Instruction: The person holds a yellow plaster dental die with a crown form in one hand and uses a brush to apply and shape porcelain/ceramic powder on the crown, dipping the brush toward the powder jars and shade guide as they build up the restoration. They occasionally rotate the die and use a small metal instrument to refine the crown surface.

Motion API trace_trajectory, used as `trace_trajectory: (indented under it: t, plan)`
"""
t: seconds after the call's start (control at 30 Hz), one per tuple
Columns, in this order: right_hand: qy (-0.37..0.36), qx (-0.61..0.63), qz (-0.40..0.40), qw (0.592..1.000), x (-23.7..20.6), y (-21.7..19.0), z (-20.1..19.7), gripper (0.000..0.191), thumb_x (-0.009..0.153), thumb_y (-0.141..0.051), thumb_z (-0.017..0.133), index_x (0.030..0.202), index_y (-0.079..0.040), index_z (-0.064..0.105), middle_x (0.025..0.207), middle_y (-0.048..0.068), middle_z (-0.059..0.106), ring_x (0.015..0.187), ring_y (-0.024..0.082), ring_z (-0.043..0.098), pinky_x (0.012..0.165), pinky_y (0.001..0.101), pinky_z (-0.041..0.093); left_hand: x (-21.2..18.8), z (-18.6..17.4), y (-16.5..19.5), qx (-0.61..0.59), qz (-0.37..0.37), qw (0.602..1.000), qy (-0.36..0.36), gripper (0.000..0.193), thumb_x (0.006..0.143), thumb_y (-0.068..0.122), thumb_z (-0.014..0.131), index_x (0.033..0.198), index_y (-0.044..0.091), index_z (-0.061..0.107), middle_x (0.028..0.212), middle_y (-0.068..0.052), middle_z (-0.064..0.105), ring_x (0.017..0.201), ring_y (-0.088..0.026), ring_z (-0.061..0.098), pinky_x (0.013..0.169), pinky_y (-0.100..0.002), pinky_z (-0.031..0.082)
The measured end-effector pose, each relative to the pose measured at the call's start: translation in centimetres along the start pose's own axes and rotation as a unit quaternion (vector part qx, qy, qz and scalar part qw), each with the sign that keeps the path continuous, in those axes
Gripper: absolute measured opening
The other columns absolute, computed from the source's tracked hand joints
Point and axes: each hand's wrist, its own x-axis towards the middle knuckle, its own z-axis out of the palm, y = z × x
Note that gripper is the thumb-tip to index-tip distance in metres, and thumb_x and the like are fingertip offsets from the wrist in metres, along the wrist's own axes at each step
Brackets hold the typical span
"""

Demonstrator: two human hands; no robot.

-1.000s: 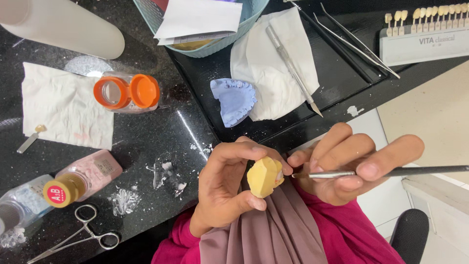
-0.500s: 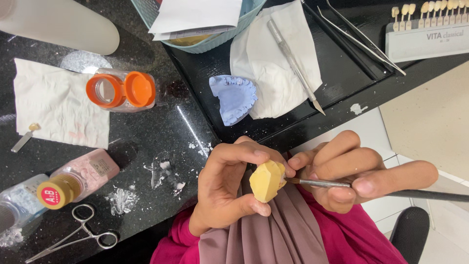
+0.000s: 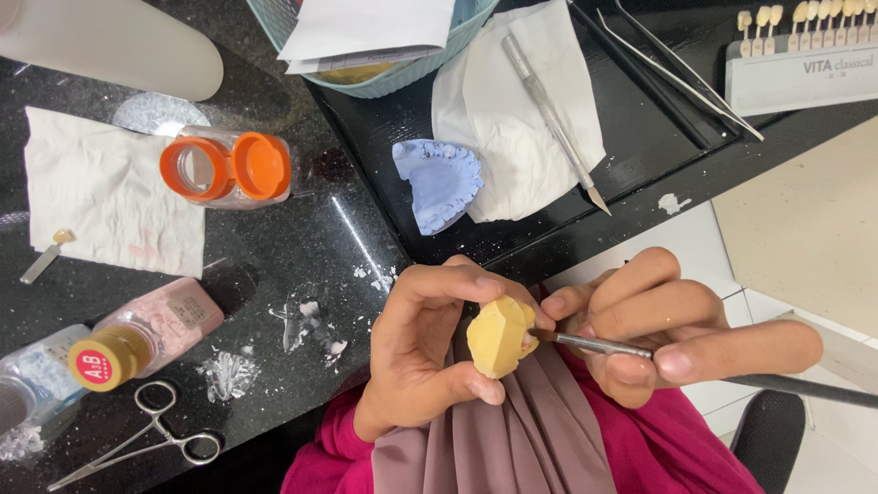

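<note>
Closest to the camera, the left hand grips a small yellow faceted wax-like block between thumb and curled fingers, holding it just above the lap, off the edge of the black speckled counter. The right hand pinches a slim metal hand instrument in a pen hold, its tip touching the block's right side. Left of the hands lie steel scissor-handled forceps and a pink-filled bottle with a yellow cap. Farther off, a clear jar with an orange lid rests beside a white paper towel. Beyond, a pale blue dental cast sits on a black tray against a white tissue carrying a metal knife-like tool.
</note>
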Motion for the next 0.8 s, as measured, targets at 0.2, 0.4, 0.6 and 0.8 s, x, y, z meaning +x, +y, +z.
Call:
trace_trajectory:
  t: [0.2,0.4,0.6,0.8]
  plan:
    - [-0.002,0.042,-0.008,0.999,0.23,-0.01,0.05,0.017,0.097,-0.007,0.063,0.105,-0.013,0.049,0.084,0.007,0.057,0.072,0.014,0.055,0.073,0.0375,0.072,-0.4,-0.24,-0.49,0.008,0.018,1.0,-0.006,0.057,0.1,0.027,0.086,0.139,0.005,0.051,0.115,-0.019,0.069,0.1,-0.022,0.069,0.095,-0.036,0.056]
    - [-0.032,0.004,-0.016,0.999,0.61,-0.35,-0.04,0.024,0.096,-0.004,0.062,0.106,-0.014,0.043,0.084,0.007,0.056,0.069,0.015,0.056,0.071,0.0361,0.072,-0.24,-0.2,-0.32,-0.002,-0.032,0.999,0.026,0.061,0.088,0.031,0.088,0.131,0.004,0.053,0.113,-0.018,0.068,0.103,-0.026,0.074,0.095,-0.039,0.06]
    - [-0.026,-0.003,-0.02,0.999,0.68,-0.42,0.12,0.024,0.097,-0.006,0.061,0.109,-0.014,0.043,0.084,0.007,0.057,0.068,0.014,0.056,0.07,0.0356,0.073,-0.47,-0.51,-0.28,0.034,0.017,0.999,-0.009,0.056,0.1,0.029,0.086,0.139,0.005,0.056,0.119,-0.018,0.069,0.103,-0.023,0.069,0.097,-0.035,0.055]
    - [-0.035,-0.009,-0.031,0.999,0.58,-0.44,0.02,0.024,0.098,-0.005,0.06,0.11,-0.014,0.041,0.084,0.007,0.057,0.068,0.014,0.057,0.071,0.035,0.072,-0.14,-0.34,-0.09,0.016,-0.028,0.999,0.019,0.06,0.089,0.037,0.087,0.131,0.005,0.058,0.115,-0.016,0.07,0.106,-0.024,0.073,0.097,-0.037,0.058]
